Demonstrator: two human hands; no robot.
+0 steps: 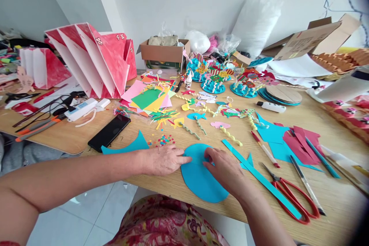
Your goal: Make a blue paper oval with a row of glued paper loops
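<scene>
A blue paper disc (198, 178) lies at the near edge of the wooden table (331, 196). My left hand (163, 160) rests on the table with its fingers stretched flat, the fingertips pressing the disc's left rim. My right hand (223, 167) lies on the right half of the disc, fingers bent together and pinching at its upper middle; whether anything small is in the pinch is hidden. A long blue paper strip (259, 177) runs diagonally just right of my right hand.
Red-handled scissors (291, 196), a pencil (265, 149) and blue and red paper scraps (300, 144) lie to the right. A black phone (109, 132) and a blue scrap (129, 146) lie left. Coloured sheets (150, 100), paper fish, glue bottles, finished blue craft plates (245, 88) and boxes fill the back.
</scene>
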